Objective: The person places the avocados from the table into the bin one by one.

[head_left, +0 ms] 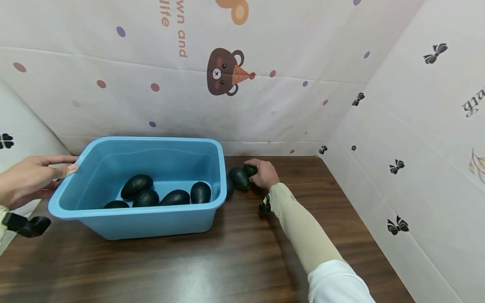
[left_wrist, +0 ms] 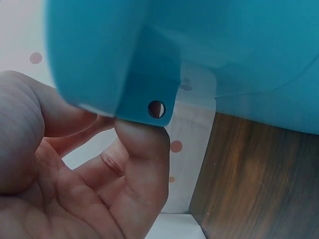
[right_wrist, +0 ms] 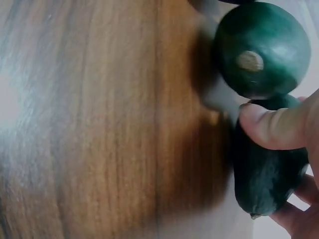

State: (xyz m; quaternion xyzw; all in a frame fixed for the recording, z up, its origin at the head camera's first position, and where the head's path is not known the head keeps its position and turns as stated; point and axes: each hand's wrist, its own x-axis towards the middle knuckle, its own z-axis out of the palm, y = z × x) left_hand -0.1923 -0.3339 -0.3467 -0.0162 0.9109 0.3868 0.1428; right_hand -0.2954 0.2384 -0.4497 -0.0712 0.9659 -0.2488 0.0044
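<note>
Right hand (head_left: pixel 265 173) curled round 1 avocado (right_wrist: pixel 269 174) near the table's (head_left: pixel 242 261) back edge — another avocado (right_wrist: pixel 262 49) touching it; left hand (head_left: pixel 28 179) gripped the blue tub's (head_left: pixel 159 219) rim.

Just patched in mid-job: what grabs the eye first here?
The blue tub on the dark wooden table, with five dark avocados lying inside. The left hand holds its left rim; the right hand grips an avocado on the table right of the tub, beside another avocado.
</note>
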